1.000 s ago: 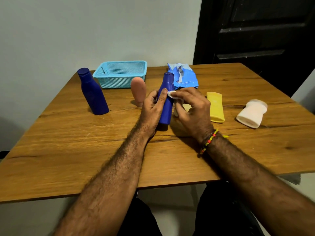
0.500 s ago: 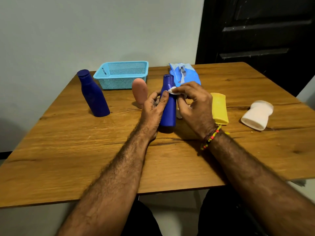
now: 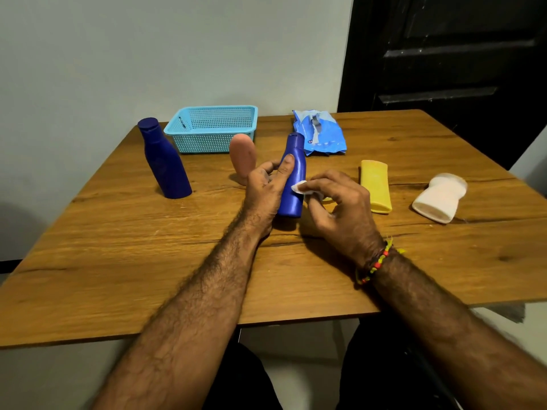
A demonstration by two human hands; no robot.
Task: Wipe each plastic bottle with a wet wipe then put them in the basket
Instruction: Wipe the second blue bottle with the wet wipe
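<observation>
My left hand (image 3: 268, 190) grips a slim blue bottle (image 3: 294, 179) standing upright at the table's middle, thumb along its left side. A folded white wet wipe (image 3: 300, 187) is pinched in my right hand (image 3: 337, 208) and pressed against the bottle's lower right side. The light blue mesh basket (image 3: 211, 128) stands at the back with no bottles visible inside. A larger dark blue bottle (image 3: 165, 161) stands to the left. A pink bottle (image 3: 243, 156) stands behind my left hand. A yellow bottle (image 3: 375, 186) and a white bottle (image 3: 439, 198) lie at the right.
A blue wet-wipe pack (image 3: 319, 133) lies at the back, right of the basket. The wooden table (image 3: 118, 261) ends just in front of my forearms. A grey wall is behind the table and a dark door stands at the back right.
My right hand slid the wipe up to the bottle's neck, then down to its lower side. My left hand kept its hold on the bottle.
</observation>
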